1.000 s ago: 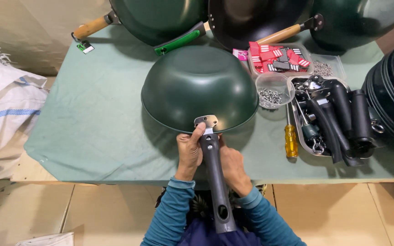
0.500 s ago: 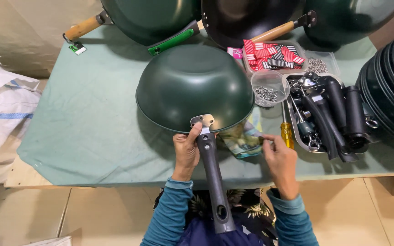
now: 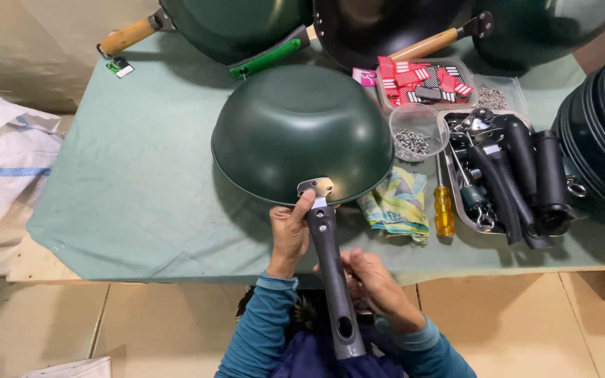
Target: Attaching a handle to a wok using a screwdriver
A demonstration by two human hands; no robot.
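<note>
Now left hand (image 3: 290,238) grips handle (image 3: 332,280), pointing toward person; right hand (image 3: 372,283) grip unclear; wok (image 3: 301,133) inverted.

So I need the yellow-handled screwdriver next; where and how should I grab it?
Take the screwdriver by its yellow handle, coming from above with the right hand. It lies flat, handle toward you, between the cloth and the tray, shaft pointing away.

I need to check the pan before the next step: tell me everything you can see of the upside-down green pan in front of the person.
The green pan lies upside down on the teal table cloth, its dark, matt, domed base up. A metal bracket at its near rim meets a long dark grey handle with a hanging hole. The left hand grips the handle near the bracket; the right hand is beside it lower down.
</note>
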